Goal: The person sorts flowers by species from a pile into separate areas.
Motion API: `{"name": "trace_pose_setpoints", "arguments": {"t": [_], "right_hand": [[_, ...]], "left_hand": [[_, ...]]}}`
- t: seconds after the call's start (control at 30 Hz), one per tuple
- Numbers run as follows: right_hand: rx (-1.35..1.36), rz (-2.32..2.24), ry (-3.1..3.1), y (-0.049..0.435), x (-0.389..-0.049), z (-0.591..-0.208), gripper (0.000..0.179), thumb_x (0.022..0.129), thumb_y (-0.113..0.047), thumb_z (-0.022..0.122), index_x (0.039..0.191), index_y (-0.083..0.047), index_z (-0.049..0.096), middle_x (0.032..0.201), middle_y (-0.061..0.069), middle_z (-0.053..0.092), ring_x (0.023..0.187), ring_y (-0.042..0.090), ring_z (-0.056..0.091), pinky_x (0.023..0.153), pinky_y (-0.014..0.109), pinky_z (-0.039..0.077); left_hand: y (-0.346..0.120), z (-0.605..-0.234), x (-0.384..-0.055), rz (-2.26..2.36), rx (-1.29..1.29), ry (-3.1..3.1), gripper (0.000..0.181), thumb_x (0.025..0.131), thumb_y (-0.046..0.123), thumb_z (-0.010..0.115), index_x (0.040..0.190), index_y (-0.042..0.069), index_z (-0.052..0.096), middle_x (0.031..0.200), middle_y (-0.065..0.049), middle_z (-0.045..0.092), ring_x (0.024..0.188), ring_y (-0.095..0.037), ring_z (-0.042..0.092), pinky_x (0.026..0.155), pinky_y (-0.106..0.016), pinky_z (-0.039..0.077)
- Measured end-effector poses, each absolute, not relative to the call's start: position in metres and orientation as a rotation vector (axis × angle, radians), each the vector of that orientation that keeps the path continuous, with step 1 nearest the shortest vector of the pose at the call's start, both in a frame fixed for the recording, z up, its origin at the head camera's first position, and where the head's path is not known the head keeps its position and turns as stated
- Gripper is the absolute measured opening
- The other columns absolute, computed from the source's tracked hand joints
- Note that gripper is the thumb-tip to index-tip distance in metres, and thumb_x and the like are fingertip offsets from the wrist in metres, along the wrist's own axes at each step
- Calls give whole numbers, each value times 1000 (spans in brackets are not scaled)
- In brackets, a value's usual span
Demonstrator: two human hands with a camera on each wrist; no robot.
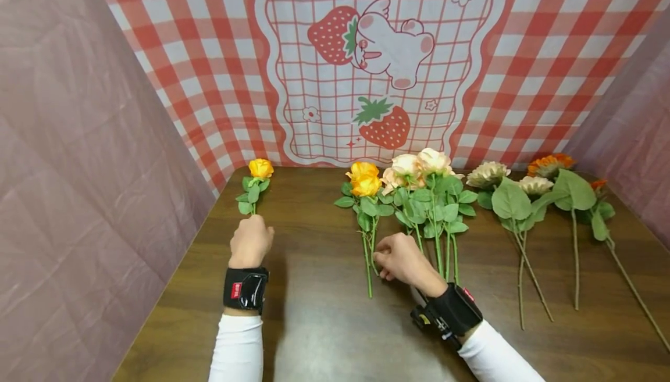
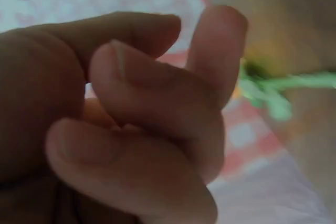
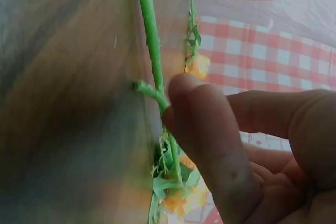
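Note:
An orange-yellow rose (image 1: pixel 261 168) with leaves lies at the table's far left. My left hand (image 1: pixel 251 242) is just in front of it, fingers loosely bent; the left wrist view shows nothing between them, and the rose's green stem (image 2: pixel 299 81) lies apart from the fingers. Further right is another orange-yellow rose (image 1: pixel 364 179) with a forked green stem (image 3: pixel 152 40). My right hand (image 1: pixel 403 259) is beside the lower part of this stem. In the right wrist view its fingertips (image 3: pixel 186 90) come right at the fork, overlapping the stem, with the thumb (image 3: pixel 262 109) behind the fingers.
Pale peach roses (image 1: pixel 419 167) lie beside the right hand. Further right are cream flowers (image 1: pixel 488 174) and orange flowers (image 1: pixel 549 164) with long stems. A red-and-white checked cloth (image 1: pixel 220 79) hangs behind the brown table (image 1: pixel 324 335), with pinkish curtains (image 1: pixel 89 138) at the sides.

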State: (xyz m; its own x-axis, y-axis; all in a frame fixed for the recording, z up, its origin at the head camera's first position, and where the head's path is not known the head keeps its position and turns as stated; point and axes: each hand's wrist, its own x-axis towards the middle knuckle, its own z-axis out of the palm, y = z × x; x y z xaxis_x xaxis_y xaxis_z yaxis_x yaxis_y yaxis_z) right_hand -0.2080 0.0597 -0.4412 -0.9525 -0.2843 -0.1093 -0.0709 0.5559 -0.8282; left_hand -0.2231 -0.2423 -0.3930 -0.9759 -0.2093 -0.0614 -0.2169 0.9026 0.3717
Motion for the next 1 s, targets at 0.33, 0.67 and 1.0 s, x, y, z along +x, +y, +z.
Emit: {"name": "trace_pose_setpoints", "arguments": {"t": [0.33,0.67,1.0], "right_hand": [[-521,-1227,2589,65,-201,-427,16,94,-8,61,100,2,72,68,7,67,49,14,60,45,29,50],[-561,-1273,2586,71,-196,-412,16,96,-9,60,102,2,71,72,10,67,53,20,62,47,28,49],[-658,-1306,2684,70,-193,-409,13,96,-7,60,101,-4,72,76,7,70,54,10,60,51,24,46]], "left_hand": [[-273,-424,-225,579,-441,2833,13,81,8,64,80,-4,66,84,-24,69,80,-39,67,67,-51,53],[-267,-426,-228,612,-406,2818,14,82,10,64,77,-3,64,85,-24,66,79,-37,66,66,-49,53],[-241,-405,-229,826,-208,3005,26,80,8,59,55,8,52,61,-9,58,60,-26,57,60,-42,50]]}}
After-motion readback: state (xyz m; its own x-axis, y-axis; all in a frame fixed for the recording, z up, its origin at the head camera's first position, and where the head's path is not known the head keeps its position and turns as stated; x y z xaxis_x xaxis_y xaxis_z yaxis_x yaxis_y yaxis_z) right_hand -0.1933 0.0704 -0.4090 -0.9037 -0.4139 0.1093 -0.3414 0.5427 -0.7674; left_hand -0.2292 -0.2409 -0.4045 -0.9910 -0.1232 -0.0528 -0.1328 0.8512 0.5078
